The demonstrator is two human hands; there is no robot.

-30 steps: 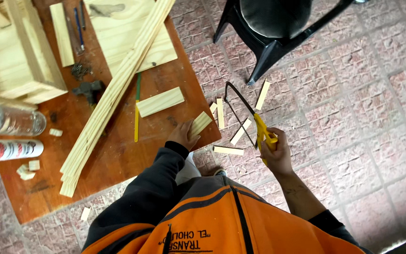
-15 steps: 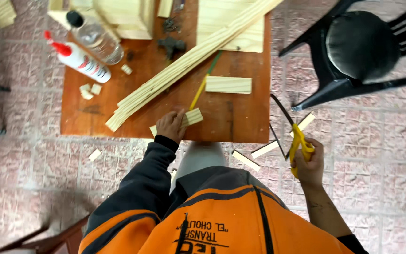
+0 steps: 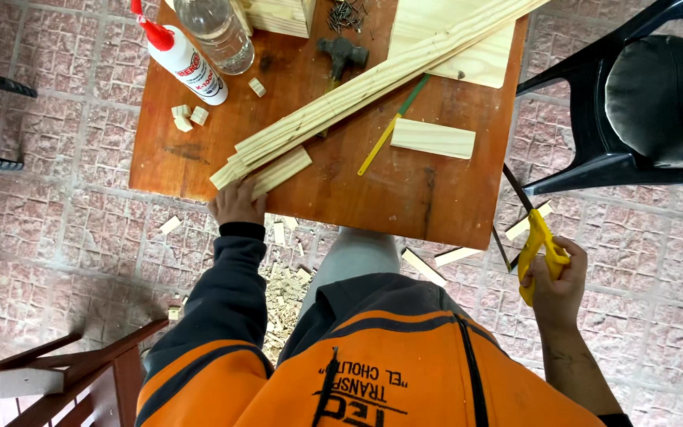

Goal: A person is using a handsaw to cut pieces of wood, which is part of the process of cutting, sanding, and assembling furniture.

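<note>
My left hand (image 3: 236,203) rests at the near edge of the brown wooden table (image 3: 405,198), its fingers on a short pine strip (image 3: 280,171) beside the end of a bundle of long pine strips (image 3: 373,83). Off the table's right side, my right hand (image 3: 556,286) grips the yellow handle of a small hacksaw (image 3: 533,241), whose black frame points up toward the table corner. A short pine block (image 3: 433,138) and a yellow-green pencil (image 3: 391,126) lie on the table between my hands.
A white glue bottle with red cap (image 3: 182,57), a clear plastic bottle (image 3: 215,32), small wood cubes (image 3: 186,117), a hammer head (image 3: 341,54) and nails (image 3: 348,12) sit at the table's far side. A black chair (image 3: 642,95) stands right. Offcuts (image 3: 286,292) litter the brick floor.
The view has swung so the table sits more to the right. My left hand slid left along the table edge with the short strip. My right hand still holds the saw.
</note>
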